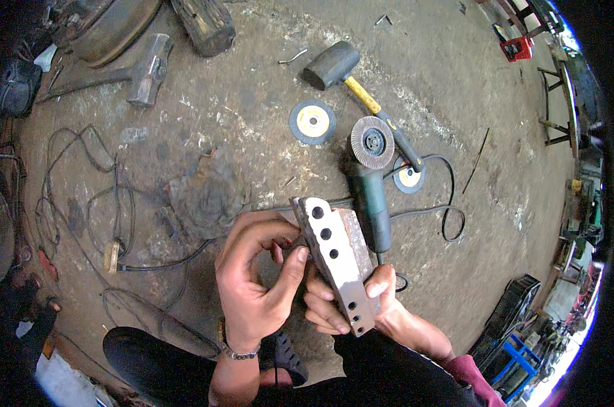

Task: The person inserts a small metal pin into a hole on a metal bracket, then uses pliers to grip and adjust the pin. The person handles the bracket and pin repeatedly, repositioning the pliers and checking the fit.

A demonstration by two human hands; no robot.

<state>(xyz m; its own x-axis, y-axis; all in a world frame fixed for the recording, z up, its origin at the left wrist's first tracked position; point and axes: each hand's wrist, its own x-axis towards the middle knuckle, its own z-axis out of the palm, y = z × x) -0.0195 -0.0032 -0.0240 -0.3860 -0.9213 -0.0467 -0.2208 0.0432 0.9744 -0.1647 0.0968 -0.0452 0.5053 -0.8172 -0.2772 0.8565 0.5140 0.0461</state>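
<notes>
R grip (390, 306) clamped on holed metal pc. (341, 279), L grip (254, 293) alongside, hold unclear.

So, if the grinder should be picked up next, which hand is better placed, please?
Probably the right hand: it appears nearer the grinder. However, it grips the holed metal plate, so the left hand, at the plate's opposite edge, might first take it.

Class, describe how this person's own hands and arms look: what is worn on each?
Both hands are ungloved. The left hand has a metal link band around its wrist, and that forearm is bare as far as it shows. The right hand has a bare wrist; a dark red sleeve covers the arm farther back.
</notes>
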